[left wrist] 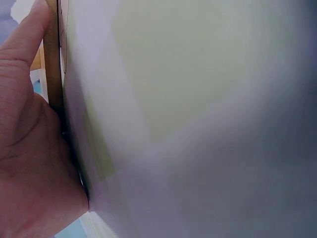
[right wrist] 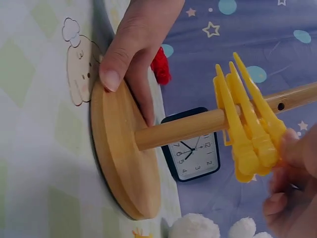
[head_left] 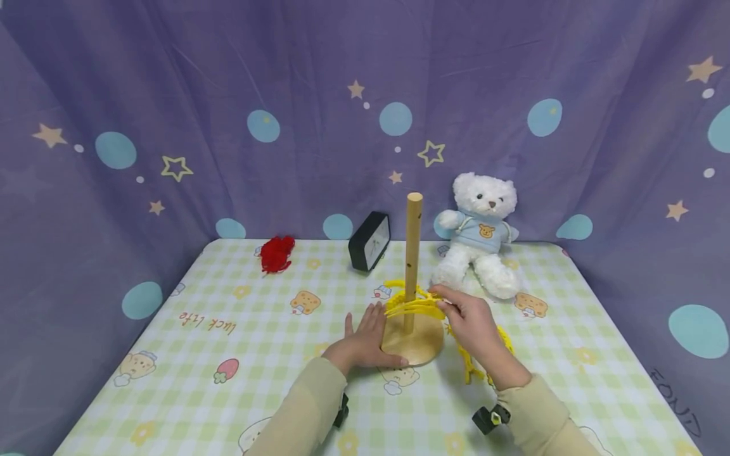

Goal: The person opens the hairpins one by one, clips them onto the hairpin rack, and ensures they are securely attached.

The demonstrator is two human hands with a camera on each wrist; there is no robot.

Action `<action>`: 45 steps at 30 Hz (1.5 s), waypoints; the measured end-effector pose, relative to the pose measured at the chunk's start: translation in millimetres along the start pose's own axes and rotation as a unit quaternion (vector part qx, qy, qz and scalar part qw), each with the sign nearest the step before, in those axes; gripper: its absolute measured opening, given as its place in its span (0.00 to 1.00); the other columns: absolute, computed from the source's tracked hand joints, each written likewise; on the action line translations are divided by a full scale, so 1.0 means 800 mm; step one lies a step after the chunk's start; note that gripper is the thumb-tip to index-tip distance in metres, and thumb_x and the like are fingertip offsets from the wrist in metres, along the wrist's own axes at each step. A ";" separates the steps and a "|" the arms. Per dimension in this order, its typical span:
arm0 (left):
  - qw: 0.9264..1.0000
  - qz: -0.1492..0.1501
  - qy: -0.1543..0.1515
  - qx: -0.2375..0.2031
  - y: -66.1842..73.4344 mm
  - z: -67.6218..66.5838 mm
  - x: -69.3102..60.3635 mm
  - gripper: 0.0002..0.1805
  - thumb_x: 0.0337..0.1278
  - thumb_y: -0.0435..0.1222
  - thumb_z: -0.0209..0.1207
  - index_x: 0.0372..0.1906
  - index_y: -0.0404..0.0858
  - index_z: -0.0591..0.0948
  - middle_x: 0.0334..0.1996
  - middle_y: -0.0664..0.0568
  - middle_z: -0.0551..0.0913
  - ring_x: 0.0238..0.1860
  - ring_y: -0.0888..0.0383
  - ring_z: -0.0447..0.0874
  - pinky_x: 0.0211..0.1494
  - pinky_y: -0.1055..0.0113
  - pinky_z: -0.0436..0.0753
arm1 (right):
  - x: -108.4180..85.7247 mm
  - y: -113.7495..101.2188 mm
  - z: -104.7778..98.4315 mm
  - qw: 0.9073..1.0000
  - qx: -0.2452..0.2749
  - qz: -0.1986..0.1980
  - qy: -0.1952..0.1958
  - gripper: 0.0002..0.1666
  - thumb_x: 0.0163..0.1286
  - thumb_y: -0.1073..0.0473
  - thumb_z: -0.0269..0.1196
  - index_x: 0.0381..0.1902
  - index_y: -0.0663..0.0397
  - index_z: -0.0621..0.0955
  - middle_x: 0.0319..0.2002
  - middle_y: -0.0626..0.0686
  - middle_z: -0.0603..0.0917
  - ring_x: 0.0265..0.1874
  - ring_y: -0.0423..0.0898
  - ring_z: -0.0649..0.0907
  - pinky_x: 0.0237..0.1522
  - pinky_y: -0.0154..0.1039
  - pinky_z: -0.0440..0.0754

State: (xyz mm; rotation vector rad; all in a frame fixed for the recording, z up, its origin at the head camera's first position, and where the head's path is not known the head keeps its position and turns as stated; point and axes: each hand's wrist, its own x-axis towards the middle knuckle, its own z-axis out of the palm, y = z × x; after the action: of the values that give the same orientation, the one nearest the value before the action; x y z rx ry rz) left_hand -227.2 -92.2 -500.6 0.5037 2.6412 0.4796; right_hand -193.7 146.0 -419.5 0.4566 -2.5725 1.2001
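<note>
A round wooden base (head_left: 415,345) carries an upright wooden post (head_left: 413,247). My left hand (head_left: 365,345) lies against the left of the base, fingers straight and thumb on its front edge; the left wrist view shows this hand (left wrist: 29,139) close to the table. My right hand (head_left: 476,326) pinches the right end of a yellow plastic piece (head_left: 419,309) at the post's lower part. In the right wrist view the fingers of my right hand (right wrist: 292,183) hold the yellow piece (right wrist: 247,134), whose long prongs cross the post (right wrist: 188,126); parts show on both sides of it.
More yellow pieces (head_left: 467,367) lie on the table below my right forearm, partly hidden. A black-framed clock (head_left: 369,242) stands behind the post. At the back right sits a white teddy bear (head_left: 485,234) in a blue top. A red bundle (head_left: 276,254) lies back left.
</note>
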 end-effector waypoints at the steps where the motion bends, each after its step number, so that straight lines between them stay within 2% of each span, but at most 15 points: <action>1: 1.000 0.001 -0.001 0.001 0.000 0.000 0.000 0.72 0.37 0.78 0.55 0.78 0.40 0.38 0.77 0.52 0.26 0.76 0.55 0.20 0.68 0.40 0.21 | 0.000 -0.001 -0.001 1.000 0.000 0.001 -0.010 0.18 0.71 0.63 0.60 0.57 0.46 0.83 0.49 0.53 0.86 0.10 0.38 0.65 0.14 0.35 0.68; 3: 1.000 0.002 0.000 0.001 0.001 0.000 -0.001 0.72 0.37 0.78 0.55 0.78 0.40 0.38 0.77 0.51 0.27 0.76 0.55 0.20 0.68 0.40 0.21 | -0.002 -0.001 -0.003 1.000 -0.004 0.001 -0.031 0.19 0.72 0.63 0.59 0.59 0.47 0.80 0.44 0.53 0.86 0.13 0.38 0.68 0.16 0.35 0.70; 6: 1.000 0.001 -0.001 0.001 0.003 -0.001 -0.001 0.73 0.37 0.78 0.55 0.78 0.41 0.35 0.77 0.51 0.26 0.76 0.55 0.20 0.68 0.41 0.21 | -0.004 0.001 -0.007 0.998 -0.001 0.002 -0.059 0.22 0.73 0.62 0.58 0.64 0.47 0.76 0.48 0.55 0.84 0.20 0.38 0.73 0.19 0.36 0.73; 8: 1.000 0.002 -0.002 0.000 0.003 -0.002 -0.002 0.73 0.37 0.77 0.56 0.78 0.41 0.33 0.77 0.51 0.26 0.76 0.55 0.20 0.68 0.41 0.20 | -0.007 0.003 -0.011 0.997 0.008 0.013 -0.076 0.26 0.74 0.59 0.58 0.69 0.44 0.71 0.48 0.56 0.83 0.19 0.39 0.74 0.20 0.36 0.74; 9: 1.000 0.003 -0.001 -0.002 0.004 -0.002 -0.003 0.73 0.37 0.77 0.56 0.78 0.41 0.33 0.77 0.51 0.27 0.76 0.54 0.20 0.68 0.41 0.20 | -0.008 0.005 -0.014 0.996 0.014 0.019 -0.080 0.28 0.74 0.57 0.58 0.70 0.43 0.69 0.53 0.55 0.81 0.18 0.39 0.74 0.20 0.37 0.75; 12: 1.000 0.004 -0.003 -0.005 0.005 -0.006 -0.005 0.73 0.38 0.77 0.56 0.78 0.41 0.33 0.77 0.51 0.26 0.76 0.55 0.20 0.68 0.41 0.20 | -0.013 0.008 -0.021 0.996 0.024 0.031 -0.078 0.31 0.73 0.52 0.59 0.72 0.41 0.67 0.54 0.56 0.80 0.18 0.41 0.75 0.20 0.37 0.76; 13: 1.000 0.004 -0.003 -0.006 0.006 -0.007 -0.006 0.73 0.38 0.76 0.57 0.78 0.41 0.33 0.77 0.51 0.26 0.76 0.55 0.20 0.68 0.41 0.20 | -0.016 0.010 -0.024 0.996 0.025 0.035 -0.075 0.31 0.73 0.50 0.59 0.72 0.41 0.67 0.52 0.55 0.80 0.18 0.42 0.76 0.21 0.37 0.76; 17: 1.000 0.002 -0.006 -0.009 0.009 -0.013 -0.012 0.72 0.40 0.75 0.57 0.78 0.40 0.34 0.77 0.51 0.27 0.76 0.55 0.20 0.68 0.42 0.20 | -0.024 0.019 -0.034 0.998 0.014 0.034 -0.056 0.29 0.74 0.50 0.58 0.71 0.43 0.68 0.60 0.53 0.78 0.33 0.43 0.79 0.27 0.37 0.77; 20: 1.000 0.006 -0.008 -0.007 0.010 -0.015 -0.014 0.71 0.41 0.75 0.57 0.78 0.39 0.34 0.77 0.49 0.28 0.76 0.54 0.21 0.69 0.42 0.21 | -0.031 0.027 -0.042 0.997 0.003 0.051 -0.051 0.28 0.74 0.51 0.58 0.70 0.44 0.69 0.61 0.53 0.77 0.37 0.44 0.80 0.30 0.37 0.78; 25: 1.000 0.006 -0.003 0.002 0.003 -0.010 -0.006 0.73 0.37 0.78 0.55 0.78 0.40 0.33 0.77 0.51 0.26 0.76 0.55 0.21 0.69 0.42 0.21 | -0.045 0.044 -0.053 0.994 -0.017 0.094 -0.054 0.23 0.73 0.50 0.59 0.64 0.45 0.76 0.49 0.53 0.83 0.36 0.46 0.81 0.30 0.40 0.79; 27: 1.000 0.005 0.000 0.006 0.000 -0.006 -0.003 0.74 0.36 0.79 0.54 0.77 0.41 0.32 0.77 0.52 0.25 0.76 0.55 0.21 0.69 0.42 0.20 | -0.052 0.053 -0.057 0.993 -0.027 0.102 -0.055 0.21 0.73 0.51 0.59 0.62 0.46 0.78 0.47 0.53 0.84 0.37 0.46 0.82 0.33 0.41 0.80; 31: 1.000 0.007 0.002 0.000 -0.002 -0.003 0.000 0.74 0.36 0.79 0.54 0.77 0.41 0.32 0.76 0.52 0.25 0.76 0.55 0.21 0.68 0.41 0.20 | -0.065 0.068 -0.066 0.991 -0.047 0.114 -0.057 0.20 0.72 0.53 0.60 0.60 0.49 0.79 0.52 0.55 0.83 0.40 0.46 0.81 0.38 0.43 0.80; 40: 1.000 0.010 0.000 0.001 -0.002 -0.002 0.001 0.74 0.36 0.78 0.55 0.77 0.41 0.32 0.76 0.53 0.25 0.76 0.55 0.20 0.67 0.41 0.19 | -0.094 0.095 -0.081 0.980 -0.065 0.176 -0.069 0.19 0.65 0.59 0.66 0.53 0.55 0.78 0.49 0.58 0.81 0.36 0.47 0.81 0.28 0.40 0.77; 45: 1.000 0.012 0.001 -0.006 -0.001 0.000 0.001 0.74 0.36 0.78 0.55 0.77 0.40 0.32 0.76 0.52 0.25 0.76 0.55 0.20 0.68 0.41 0.19 | -0.107 0.104 -0.084 0.974 -0.081 0.194 -0.083 0.23 0.62 0.58 0.68 0.53 0.57 0.76 0.50 0.59 0.81 0.38 0.47 0.81 0.34 0.43 0.77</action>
State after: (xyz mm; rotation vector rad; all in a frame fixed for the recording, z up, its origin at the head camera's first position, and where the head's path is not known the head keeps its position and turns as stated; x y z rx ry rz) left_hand -228.5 -92.7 -501.3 0.5336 2.6352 0.5022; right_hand -140.4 263.3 -466.1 0.0146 -2.9712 1.0901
